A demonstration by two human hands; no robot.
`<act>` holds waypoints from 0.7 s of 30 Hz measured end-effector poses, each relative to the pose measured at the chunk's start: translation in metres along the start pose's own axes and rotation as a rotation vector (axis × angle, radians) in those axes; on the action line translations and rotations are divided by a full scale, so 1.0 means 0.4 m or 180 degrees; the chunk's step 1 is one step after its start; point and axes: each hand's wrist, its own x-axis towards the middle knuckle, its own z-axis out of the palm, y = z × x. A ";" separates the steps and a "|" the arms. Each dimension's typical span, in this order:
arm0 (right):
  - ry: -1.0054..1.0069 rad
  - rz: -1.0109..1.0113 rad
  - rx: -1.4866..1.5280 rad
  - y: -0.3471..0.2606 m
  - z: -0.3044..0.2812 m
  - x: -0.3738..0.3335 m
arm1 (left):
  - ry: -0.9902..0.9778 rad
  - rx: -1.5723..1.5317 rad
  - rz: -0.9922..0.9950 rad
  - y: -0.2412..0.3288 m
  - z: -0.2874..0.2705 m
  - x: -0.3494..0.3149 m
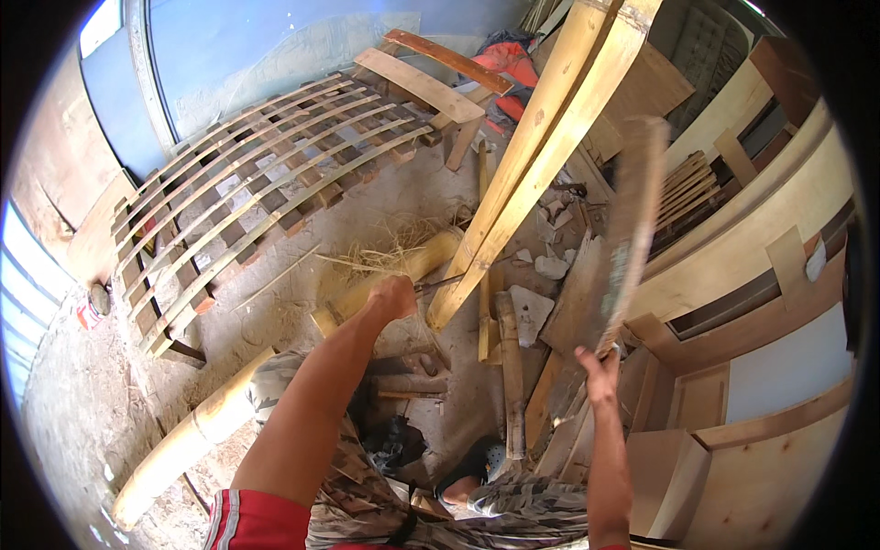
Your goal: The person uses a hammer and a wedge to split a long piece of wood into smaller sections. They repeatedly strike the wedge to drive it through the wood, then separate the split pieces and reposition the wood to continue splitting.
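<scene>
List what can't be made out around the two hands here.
Head view only:
- Board in right hand: motion-blurred, surface unreadable.
- Tool in left hand: fist hides the handle; thin blade too small to identify.
- Bamboo pole: middle covered by the left hand.

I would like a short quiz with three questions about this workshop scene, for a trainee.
1. True or false: the right hand holds a blurred wooden board.
2. What lies just beyond the left hand? A) bamboo pole B) bucket C) ladder
3. Fill in: the slatted frame lies on the ____.

Key: 1 true. 2 A, the bamboo pole. 3 floor.
</scene>
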 end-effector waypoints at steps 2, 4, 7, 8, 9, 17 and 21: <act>-0.0011 -0.0287 0.0835 -0.080 0.007 0.015 | 0.0020 -0.0073 -0.0027 -0.012 0.004 0.008; 0.0362 -0.0111 0.0878 -0.056 0.036 0.008 | 0.0073 -0.0104 0.0076 -0.004 0.005 0.005; 0.0065 -0.0060 0.0488 0.064 0.091 -0.018 | 0.0302 -0.0218 0.0027 0.005 0.010 0.013; -0.0467 -0.0193 0.0061 0.119 0.100 -0.021 | 0.0199 -0.0161 0.0017 0.014 -0.006 0.016; -0.0897 0.0534 -0.0529 0.162 0.102 -0.008 | 0.0070 -0.0101 0.0022 0.029 -0.032 0.016; -0.1060 0.0937 -0.0569 0.141 0.071 -0.024 | -0.0007 -0.0008 0.0007 0.028 -0.004 -0.002; -0.0010 0.0690 -0.0117 0.015 0.058 -0.008 | -0.0049 0.0026 0.0046 0.014 -0.021 -0.013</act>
